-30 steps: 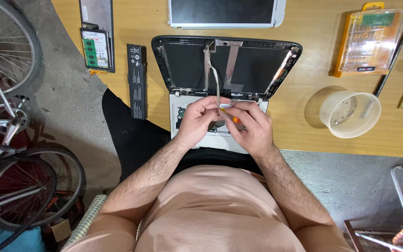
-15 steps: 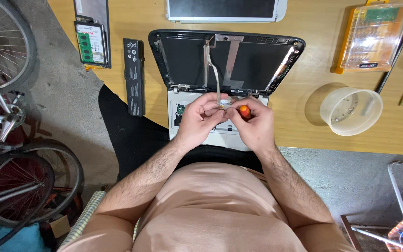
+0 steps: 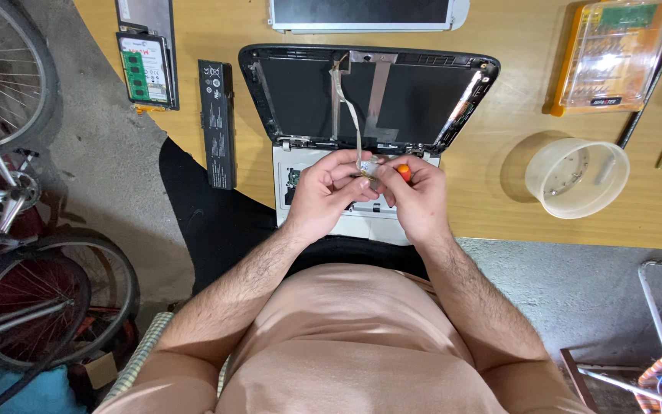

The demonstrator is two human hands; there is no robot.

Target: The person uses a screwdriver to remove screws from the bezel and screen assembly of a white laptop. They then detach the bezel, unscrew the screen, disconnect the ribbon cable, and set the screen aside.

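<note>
Head view: hands (image 3: 373, 192) over laptop (image 3: 362, 115)

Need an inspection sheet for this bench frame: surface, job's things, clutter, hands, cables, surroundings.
Surface: wooden table, yellow-brown.
Job's things: opened laptop, screen panel removed; orange-handled screwdriver in right hand.
Clutter: black battery, memory module, bit case, plastic tub, removed panel.
Hands: left hand and right hand meet over the laptop base, fingers pinched.
Cables: flat ribbon cable runs from lid to hands.
Surroundings: bicycle wheels, concrete floor.

Wooden table (image 3: 499, 54), opened laptop (image 3: 369, 100), battery (image 3: 217, 123), bowl (image 3: 576, 178)
</note>
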